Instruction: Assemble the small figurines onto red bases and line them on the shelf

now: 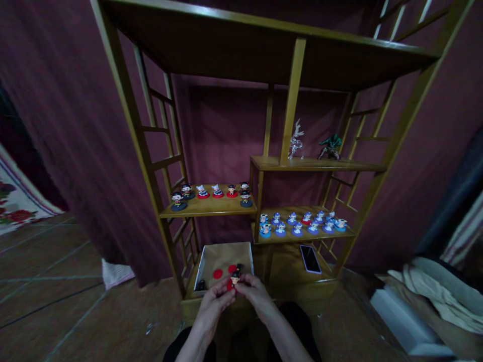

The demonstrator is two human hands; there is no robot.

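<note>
A small black-haired figurine [235,278] with a red base is between my two hands, above the near side of a shallow white box [224,251]. My left hand [217,299] has its fingers closed at the red base. From the other side, my right hand [254,291] pinches the figurine's body. Whether the figurine and base are joined cannot be made out. Inside the box lie red discs [218,274], a dark piece near the right wall, and black pieces [201,285] in the near left corner.
The wooden shelf unit [207,205] bears several figurines on red and dark bases. Lower right stand blue and purple-based figurines [297,229]. Higher up are a clear deer [296,143] and a green figure [330,146]. A phone [310,259] lies on the bottom shelf.
</note>
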